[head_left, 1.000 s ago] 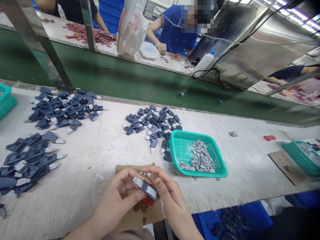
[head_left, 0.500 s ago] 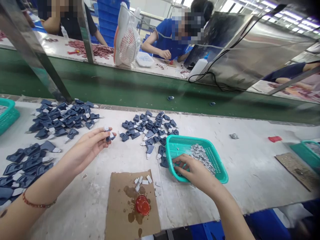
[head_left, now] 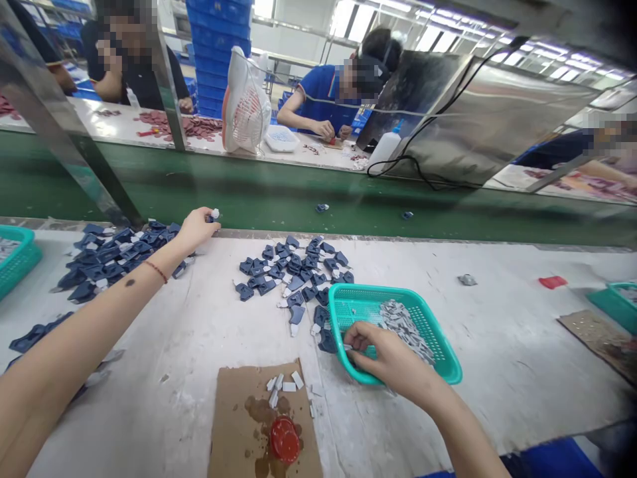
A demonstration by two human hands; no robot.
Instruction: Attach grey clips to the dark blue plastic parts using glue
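Observation:
My left hand [head_left: 200, 227] reaches out over the table's far edge beside the green belt, fingers closed on a small dark blue part [head_left: 211, 217] with a whitish tip. My right hand [head_left: 371, 345] is inside the near left corner of a teal basket [head_left: 398, 290]; its thumb and fingers pinch a small grey piece [head_left: 348, 346]. Many grey pieces [head_left: 405, 328] lie in the basket's right half. Dark blue parts lie in a middle pile [head_left: 296, 265] and a left pile [head_left: 112, 259]. Several light pieces [head_left: 288, 386] and a red cap [head_left: 285, 439] rest on stained cardboard [head_left: 233, 411].
The green belt [head_left: 269, 199] carries two small blue parts. Metal posts [head_left: 74, 133] rise at the left. Across the belt, people sit near a white bottle [head_left: 385, 147] and reddish pieces. Another teal basket [head_left: 17, 259] stands at far left, one more at far right.
My left hand has moved forward with the blue part, from above the table to the belt's edge. My right hand has stayed in the basket. The view has shifted slightly.

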